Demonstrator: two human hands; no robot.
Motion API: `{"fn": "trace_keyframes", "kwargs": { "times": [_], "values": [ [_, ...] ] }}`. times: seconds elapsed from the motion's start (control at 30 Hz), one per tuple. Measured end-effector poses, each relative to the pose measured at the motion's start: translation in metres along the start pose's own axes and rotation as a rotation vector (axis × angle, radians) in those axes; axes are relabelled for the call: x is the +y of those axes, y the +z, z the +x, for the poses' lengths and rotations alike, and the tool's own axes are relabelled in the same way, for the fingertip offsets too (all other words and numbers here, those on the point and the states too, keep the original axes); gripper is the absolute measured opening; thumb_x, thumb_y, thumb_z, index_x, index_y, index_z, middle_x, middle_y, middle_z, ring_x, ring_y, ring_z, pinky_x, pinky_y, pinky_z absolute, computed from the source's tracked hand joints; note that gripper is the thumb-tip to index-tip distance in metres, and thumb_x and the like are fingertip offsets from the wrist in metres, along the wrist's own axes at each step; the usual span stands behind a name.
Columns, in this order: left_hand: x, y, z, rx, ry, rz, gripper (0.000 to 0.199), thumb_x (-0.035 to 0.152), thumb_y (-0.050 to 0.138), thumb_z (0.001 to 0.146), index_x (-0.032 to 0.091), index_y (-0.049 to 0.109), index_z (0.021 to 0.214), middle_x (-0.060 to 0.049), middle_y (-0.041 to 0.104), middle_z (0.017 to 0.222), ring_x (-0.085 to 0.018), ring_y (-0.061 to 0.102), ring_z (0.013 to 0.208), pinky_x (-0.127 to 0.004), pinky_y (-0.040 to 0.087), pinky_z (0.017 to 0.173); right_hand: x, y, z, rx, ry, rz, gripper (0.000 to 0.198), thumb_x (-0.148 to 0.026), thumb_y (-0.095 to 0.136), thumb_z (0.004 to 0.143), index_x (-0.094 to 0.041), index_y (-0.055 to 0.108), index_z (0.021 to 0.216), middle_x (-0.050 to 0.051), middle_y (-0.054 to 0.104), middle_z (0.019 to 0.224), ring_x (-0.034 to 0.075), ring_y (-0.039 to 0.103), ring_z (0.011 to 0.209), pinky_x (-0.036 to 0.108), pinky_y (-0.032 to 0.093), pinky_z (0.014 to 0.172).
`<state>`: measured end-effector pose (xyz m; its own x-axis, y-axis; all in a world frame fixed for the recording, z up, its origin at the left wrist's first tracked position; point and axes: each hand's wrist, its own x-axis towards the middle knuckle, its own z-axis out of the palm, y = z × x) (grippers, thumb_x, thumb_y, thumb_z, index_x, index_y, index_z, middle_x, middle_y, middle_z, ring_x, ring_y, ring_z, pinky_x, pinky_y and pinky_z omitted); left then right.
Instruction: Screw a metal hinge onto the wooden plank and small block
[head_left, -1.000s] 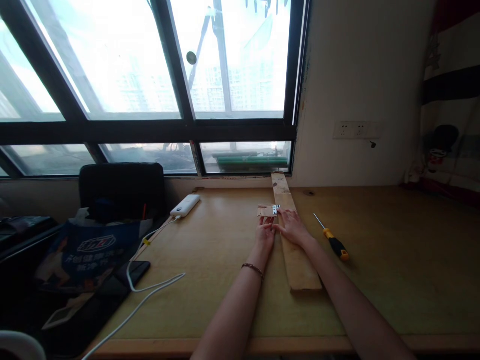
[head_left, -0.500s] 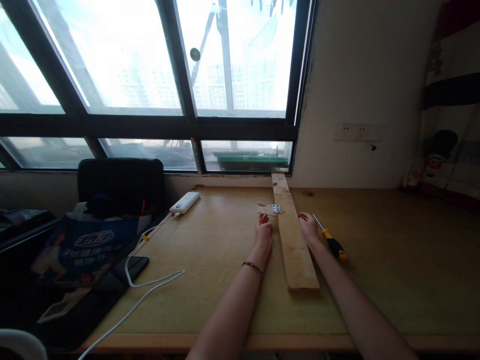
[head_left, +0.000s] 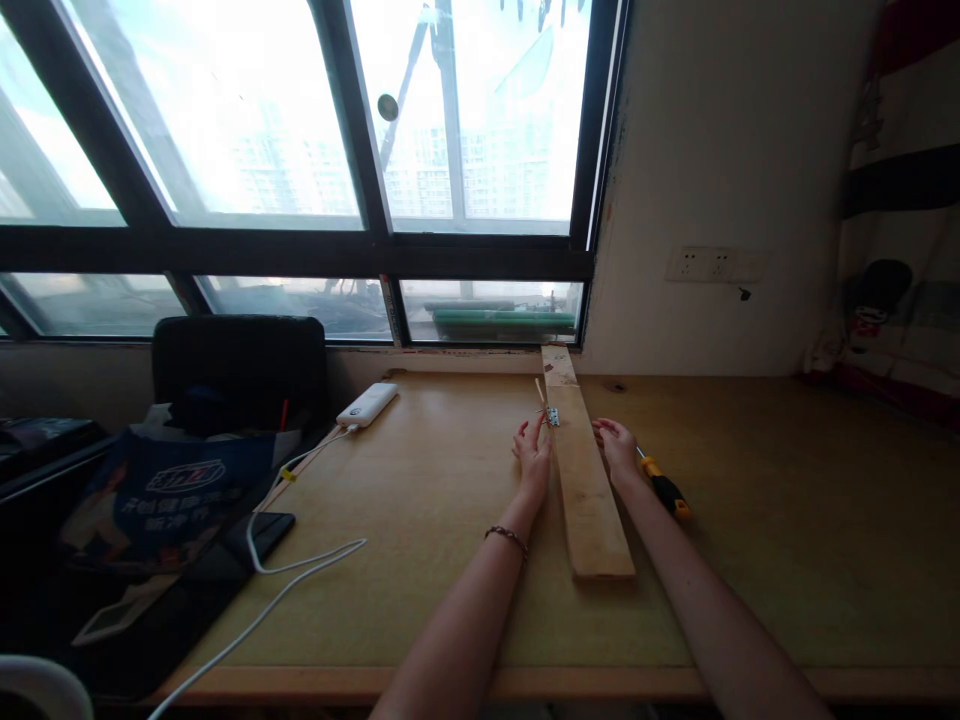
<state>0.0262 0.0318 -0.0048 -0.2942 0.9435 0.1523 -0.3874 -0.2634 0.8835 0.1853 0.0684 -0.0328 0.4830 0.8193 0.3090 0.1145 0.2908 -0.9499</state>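
Note:
A long wooden board [head_left: 592, 500] lies lengthwise on the table, with a small metal hinge [head_left: 553, 416] on its left edge. Joined at that hinge, a small wood piece [head_left: 540, 392] stands tilted up and shows mostly its thin edge. My left hand [head_left: 533, 458] is beside the hinge, fingers apart, with a fingertip against the small wood piece. At the board's right edge is my right hand [head_left: 618, 448], its fingers loosely bent and apart, gripping nothing visible. Just right of it lies a yellow and black screwdriver [head_left: 666, 490], its shaft partly hidden by the hand.
A white power bank [head_left: 367, 405] with a white cable [head_left: 319, 568] lies on the table's left side. Further left are a blue bag [head_left: 169, 500] and a dark chair back [head_left: 240, 365]. The window and a wall socket [head_left: 705, 264] are behind the table [head_left: 420, 520].
The small wood piece has swung up on its hinge from lying flat to the left. My left hand's fingers have spread and shifted slightly right; my right hand has moved slightly over the screwdriver tip.

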Motion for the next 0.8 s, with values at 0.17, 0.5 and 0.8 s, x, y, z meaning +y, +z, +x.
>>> {"fn": "trace_keyframes", "kwargs": {
  "times": [0.17,0.5,0.8],
  "values": [
    [-0.002,0.005,-0.004,-0.074,0.03,0.025,0.025,0.005,0.064,0.065,0.025,0.067,0.078,-0.003,0.046,0.117,-0.021,0.022,0.128,-0.031,0.009,0.108,-0.008,0.002,-0.001,0.009,0.094,0.068,0.026,-0.032,0.047,0.071,-0.018,0.059,0.088,0.009,0.069,0.09,0.02,0.067,0.075,0.032,0.055,0.065],
    [-0.007,0.0,0.0,-0.121,0.039,-0.025,0.024,0.006,0.061,0.069,0.022,0.066,0.086,-0.005,0.059,0.102,-0.019,0.038,0.119,-0.03,0.018,0.106,-0.009,-0.002,0.005,0.051,0.16,0.076,0.033,-0.039,0.044,0.073,-0.016,0.059,0.092,0.009,0.067,0.1,0.019,0.065,0.079,0.03,0.053,0.066],
    [-0.014,0.0,0.003,-0.116,-0.107,-0.21,0.029,0.002,0.06,0.069,0.021,0.063,0.091,-0.003,0.063,0.103,-0.014,0.048,0.113,-0.024,0.032,0.099,-0.006,-0.002,0.004,-0.008,-0.048,-0.175,0.031,-0.037,0.041,0.076,-0.017,0.063,0.088,0.008,0.069,0.093,0.021,0.063,0.09,0.034,0.048,0.079]
  ]
}}
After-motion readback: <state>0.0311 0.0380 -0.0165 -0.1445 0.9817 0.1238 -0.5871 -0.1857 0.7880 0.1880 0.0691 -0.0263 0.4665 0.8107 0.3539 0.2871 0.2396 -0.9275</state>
